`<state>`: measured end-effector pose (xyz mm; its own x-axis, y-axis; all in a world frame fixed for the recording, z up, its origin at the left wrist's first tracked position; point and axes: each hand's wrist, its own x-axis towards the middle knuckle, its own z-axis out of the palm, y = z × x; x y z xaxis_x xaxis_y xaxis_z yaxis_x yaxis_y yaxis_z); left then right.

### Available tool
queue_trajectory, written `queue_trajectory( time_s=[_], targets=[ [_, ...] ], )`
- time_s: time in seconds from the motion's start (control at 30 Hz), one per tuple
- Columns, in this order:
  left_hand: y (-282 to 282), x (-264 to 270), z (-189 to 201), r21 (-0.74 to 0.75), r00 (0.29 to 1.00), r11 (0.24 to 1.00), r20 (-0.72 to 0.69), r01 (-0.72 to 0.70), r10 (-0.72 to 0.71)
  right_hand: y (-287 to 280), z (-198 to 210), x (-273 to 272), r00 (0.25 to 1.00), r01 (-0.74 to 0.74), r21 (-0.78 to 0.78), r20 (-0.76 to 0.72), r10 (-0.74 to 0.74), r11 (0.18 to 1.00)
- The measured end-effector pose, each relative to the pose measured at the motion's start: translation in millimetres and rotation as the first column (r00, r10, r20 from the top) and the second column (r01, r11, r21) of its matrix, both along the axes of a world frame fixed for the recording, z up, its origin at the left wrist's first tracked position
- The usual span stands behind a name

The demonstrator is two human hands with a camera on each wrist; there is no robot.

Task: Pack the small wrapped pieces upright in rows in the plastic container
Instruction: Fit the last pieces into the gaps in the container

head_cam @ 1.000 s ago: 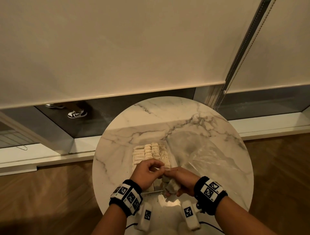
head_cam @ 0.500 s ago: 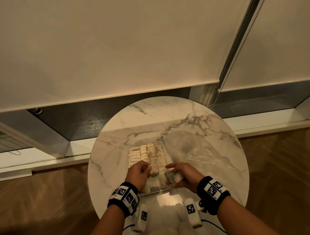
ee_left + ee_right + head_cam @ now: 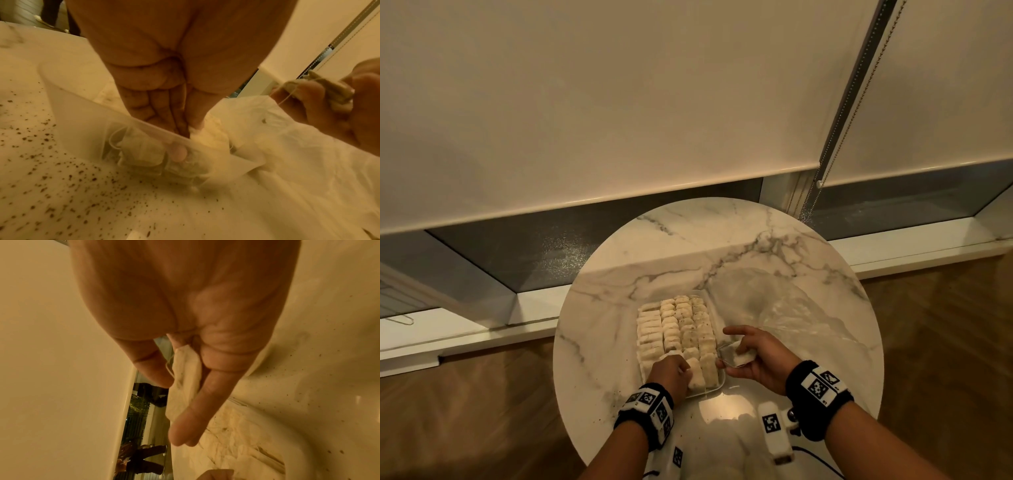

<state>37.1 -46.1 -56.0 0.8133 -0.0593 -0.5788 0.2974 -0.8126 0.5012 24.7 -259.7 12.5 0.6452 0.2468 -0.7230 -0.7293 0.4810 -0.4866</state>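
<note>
A clear plastic container (image 3: 702,292) on the round marble table (image 3: 654,246) holds several rows of small white wrapped pieces (image 3: 674,329) standing upright. My left hand (image 3: 685,368) is at its near end, fingertips down inside the container wall (image 3: 82,113), pinching a wrapped piece (image 3: 695,375) against the row. In the left wrist view my left hand (image 3: 183,129) has thumb and fingers pressed together. My right hand (image 3: 732,349) hovers just right of the container and grips another wrapped piece (image 3: 743,356) (image 3: 185,382) between thumb and fingers.
A crumpled clear plastic bag (image 3: 774,308) lies on the table right of the container. Dark crumbs (image 3: 61,178) speckle the tabletop near me. A window sill, lowered blinds and a bead chain (image 3: 825,171) stand behind the table.
My hands, joined over the container's near end a second ago, have parted. The left went down into the container with one piece; the right drew off to the right holding another.
</note>
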Motion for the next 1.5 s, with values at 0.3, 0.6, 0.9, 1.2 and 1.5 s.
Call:
queue_trajectory(
  time_s=[0.3,0.6,0.9,1.2,1.5],
  targets=[
    [-7,3,2,0.117,0.995,0.992,0.078,0.046,-0.055,2,0,2,1.000,-0.016,0.008,0.018,0.015,1.000],
    [-13,2,33,-0.244,0.965,0.959,0.181,-0.143,0.189,10,-11,-1,0.982,-0.098,-0.145,0.145,0.119,0.985],
    [-15,-5,53,-0.470,0.977,0.876,0.111,-0.109,0.182,26,-5,3,0.926,-0.134,-0.559,0.223,0.304,0.818],
    [9,-8,56,-0.443,0.947,0.878,0.166,-0.179,0.276,32,-14,8,0.879,-0.152,-0.584,0.290,0.380,0.798],
    [35,-15,30,-0.138,0.925,0.933,0.147,-0.331,0.350,38,-26,15,0.844,-0.197,-0.763,0.188,0.503,0.615]
  ],
)
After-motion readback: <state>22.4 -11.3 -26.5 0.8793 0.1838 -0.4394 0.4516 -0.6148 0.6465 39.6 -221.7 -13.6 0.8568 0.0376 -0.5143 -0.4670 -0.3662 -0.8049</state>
